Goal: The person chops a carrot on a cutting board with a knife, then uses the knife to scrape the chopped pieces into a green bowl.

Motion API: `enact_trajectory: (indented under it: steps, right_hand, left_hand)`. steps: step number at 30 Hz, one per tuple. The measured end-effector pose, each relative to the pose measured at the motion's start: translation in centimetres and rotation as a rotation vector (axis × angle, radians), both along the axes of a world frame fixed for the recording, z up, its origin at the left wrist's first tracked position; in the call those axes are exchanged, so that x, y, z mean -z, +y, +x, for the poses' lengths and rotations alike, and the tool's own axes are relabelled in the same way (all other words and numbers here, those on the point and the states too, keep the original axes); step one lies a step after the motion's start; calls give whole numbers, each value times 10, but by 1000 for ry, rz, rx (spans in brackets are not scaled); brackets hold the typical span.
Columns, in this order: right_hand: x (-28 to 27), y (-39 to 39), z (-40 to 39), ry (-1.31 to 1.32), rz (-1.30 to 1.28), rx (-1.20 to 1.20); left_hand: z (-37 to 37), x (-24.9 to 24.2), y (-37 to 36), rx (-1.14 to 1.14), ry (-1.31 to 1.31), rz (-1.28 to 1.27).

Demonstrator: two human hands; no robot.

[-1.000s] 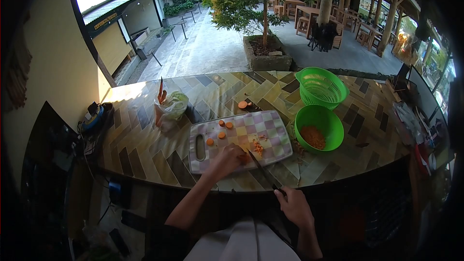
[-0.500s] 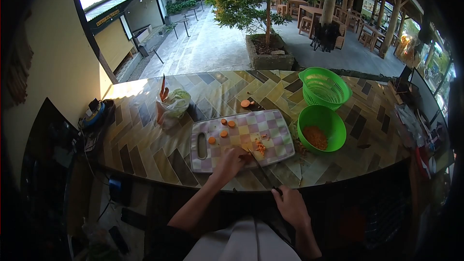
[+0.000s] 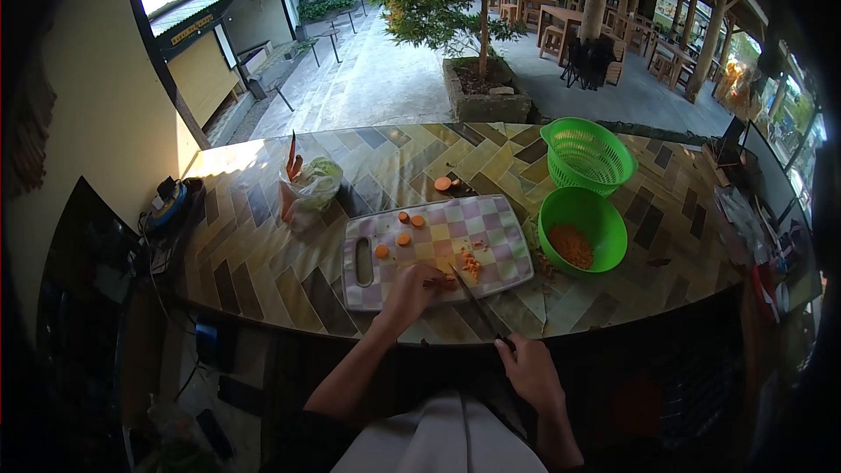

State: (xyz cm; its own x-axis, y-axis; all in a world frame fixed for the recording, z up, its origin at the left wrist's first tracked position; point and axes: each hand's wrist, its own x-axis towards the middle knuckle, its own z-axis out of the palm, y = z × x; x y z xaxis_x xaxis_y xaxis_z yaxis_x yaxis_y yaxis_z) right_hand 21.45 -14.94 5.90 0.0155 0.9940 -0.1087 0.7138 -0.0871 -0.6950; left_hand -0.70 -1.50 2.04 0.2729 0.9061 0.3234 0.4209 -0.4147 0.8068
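A knife (image 3: 474,304) is gripped by its dark handle in my right hand (image 3: 531,374), off the table's near edge. Its blade slants up and left across the board, with the tip beside my left fingers. My left hand (image 3: 410,291) is closed on a carrot piece (image 3: 448,283) at the near side of the checkered cutting board (image 3: 491,219), partly hidden by the fingers. Finely chopped carrot (image 3: 471,264) lies right of the blade tip. Several carrot rounds (image 3: 403,239) rest on the board's left half.
A green bowl (image 3: 611,210) holding chopped carrot stands right of the board, with a green colander (image 3: 561,136) behind it. Beyond the board lies a carrot chunk (image 3: 442,184). A plastic bag (image 3: 307,193) with vegetables sits at the left on the patterned table (image 3: 254,271).
The view has shifted very slightly. Both hands, the knife and the carrot piece keep almost the same places on and near the board.
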Motion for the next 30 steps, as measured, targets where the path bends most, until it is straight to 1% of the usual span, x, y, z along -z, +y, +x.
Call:
enact_trajectory:
  steps: [2, 3, 6, 8, 10, 12, 15, 16, 18, 21, 24, 27, 30]
  right_hand:
    - [2, -1, -1, -64, 64, -21]
    - [4, -1, -1, -38, 44, -21]
    - [5, 0, 0, 29, -31, -15]
    - [-4, 0, 1, 57, -102, -1]
    - [-3, 0, 4, 53, -97, 10]
    - [-3, -1, 6, 54, -97, 24]
    - [-5, -2, 6, 65, -105, 37]
    - [-6, -2, 7, 69, -109, 38]
    - [-7, -3, 7, 69, -104, 37]
    - [-7, -3, 4, 56, -94, 23]
    - [-9, -2, 0, 25, -89, 4]
    - [-11, -1, -6, -16, -61, -19]
    - [-11, 0, -7, -35, -39, -24]
  left_hand:
    - [0, -6, -2, -1, 65, 3]
    - [1, -10, -2, -1, 97, 6]
    - [7, 6, -1, -53, -20, -99]
    - [6, 14, -1, -86, -23, -82]
    - [6, 15, -1, -88, -12, -32]
    - [5, 9, -4, -63, 14, 53]
    - [8, -5, -9, -60, 114, 46]
    - [11, -5, -9, -81, 105, 62]
    - [17, -2, -9, -121, 86, 93]
    - [15, 13, -3, -90, 102, 124]
    - [11, 7, -3, 9, 167, 85]
    - [12, 2, -7, -14, 107, 53]
    - [13, 6, -8, -51, 91, 84]
